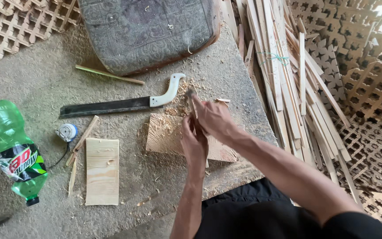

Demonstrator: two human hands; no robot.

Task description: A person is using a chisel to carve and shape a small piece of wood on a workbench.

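Head view looks down on both hands working over a pale, flat wooden chopping board point(164, 135) strewn with shavings, and every place below is told from that board. The left hand point(194, 144) is closed around the lower part of a thin pale wood strip point(192, 116) that stands roughly upright on the board's right half; the right hand point(213, 117) is closed just above it, gripping what looks like a small tool at the strip's upper end, though the tool itself is too blurred to name. To do this cut well, I judge the strip should stay planted on the board, the left fingers kept below the working edge, and each stroke kept shallow. A long dark-bladed machete with a curved white handle point(120, 105) lies just beyond the board's far left corner. A smaller pale rectangular wood plank point(102, 171) lies left of the board, and a green plastic bottle point(14, 150) lies further left. A heap of thin wood slats point(288, 84) lies right of the board.
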